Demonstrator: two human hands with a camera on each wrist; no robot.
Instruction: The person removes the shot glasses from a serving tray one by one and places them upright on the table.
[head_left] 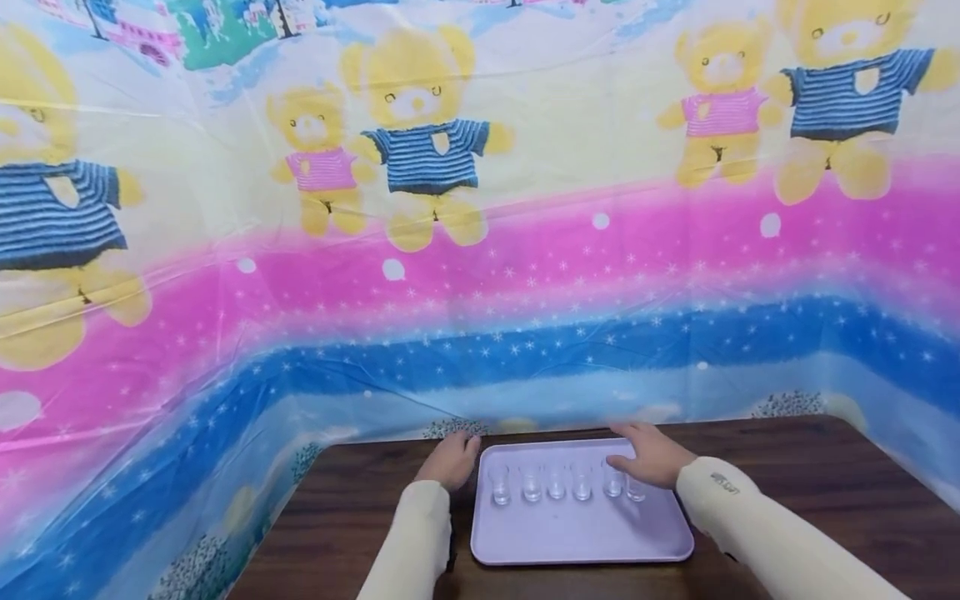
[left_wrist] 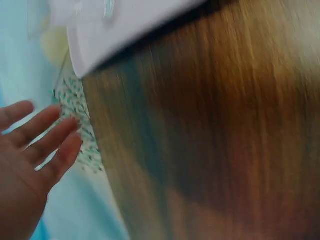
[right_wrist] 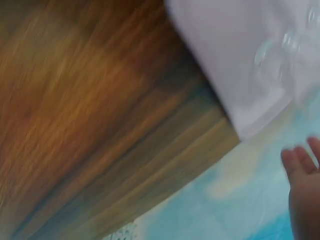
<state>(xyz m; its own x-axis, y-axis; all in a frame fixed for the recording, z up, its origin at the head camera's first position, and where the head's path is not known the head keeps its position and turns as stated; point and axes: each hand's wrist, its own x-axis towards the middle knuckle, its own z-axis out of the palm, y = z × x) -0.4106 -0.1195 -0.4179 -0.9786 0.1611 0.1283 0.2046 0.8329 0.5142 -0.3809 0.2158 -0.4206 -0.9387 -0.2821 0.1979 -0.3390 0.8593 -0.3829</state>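
Tray (head_left: 577, 542) between our hands, long axis left to right.
Right hand (head_left: 651, 457) reaches over the glasses (head_left: 557, 482) (grip unclear); left hand (head_left: 452, 460) relaxed beside the tray on the counter (head_left: 352, 517).

Only lettering in sight: small dark print on right sleeve (head_left: 724, 483), near wrist, head view. Letters too small and tilted to read; no word made out. Teddy-bear backdrop (head_left: 420, 158): pictures and pattern only, no readable words or numbers. Lilac tray (head_left: 577, 542), small clear glasses (head_left: 556, 482), wooden counter (head_left: 810, 467): no labels, brands or signs visible. Both wrist views blurred; no text legible there.
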